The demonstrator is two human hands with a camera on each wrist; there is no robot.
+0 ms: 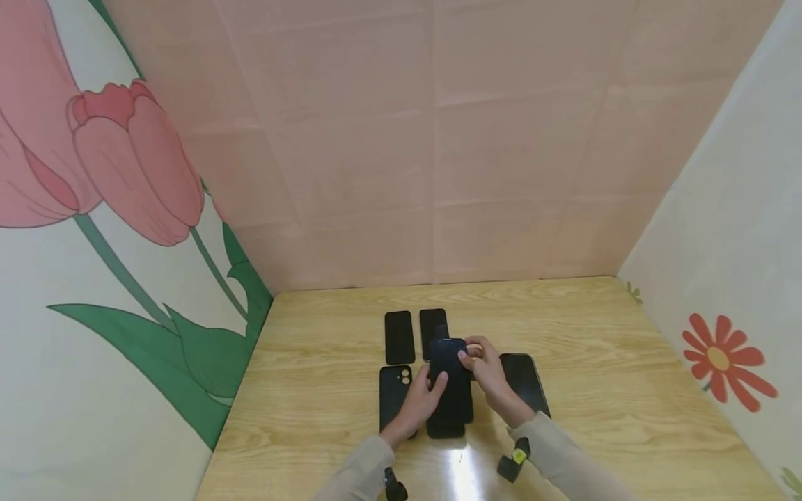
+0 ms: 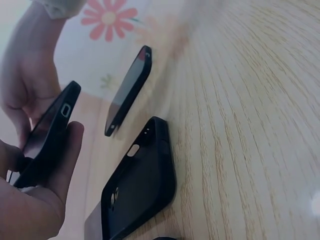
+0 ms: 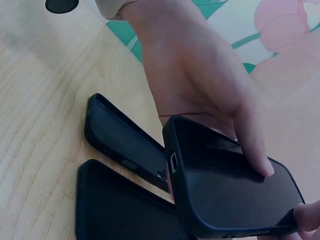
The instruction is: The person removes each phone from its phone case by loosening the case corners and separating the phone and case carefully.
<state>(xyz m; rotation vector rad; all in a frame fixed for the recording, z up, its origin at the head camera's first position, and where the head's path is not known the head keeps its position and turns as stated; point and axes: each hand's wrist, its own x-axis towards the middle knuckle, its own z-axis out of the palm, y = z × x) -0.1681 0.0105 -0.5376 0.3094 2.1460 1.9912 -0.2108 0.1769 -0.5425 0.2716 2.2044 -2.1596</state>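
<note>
A dark phone in a black phone case [image 3: 230,185] is held up between both hands, its screen facing up. My left hand [image 1: 426,400] grips it along the left side, thumb lying on the screen and fingers beneath. At the far end, my right hand [image 1: 489,376] pinches a corner of the cased phone, with the thumb [image 3: 307,216] at the rim. Whether the case sits fully round that corner cannot be made out. Below the held phone an open black case [image 2: 142,182] lies on the table, partly hidden in the head view. Another black case [image 1: 393,390] with camera holes lies to its left.
Two dark flat phones or screens, one at the left [image 1: 399,337] and one at the right [image 1: 434,327], lie at the back of the wooden table [image 1: 313,390]. Another phone [image 1: 525,383] lies beside my right forearm. Printed walls border the table.
</note>
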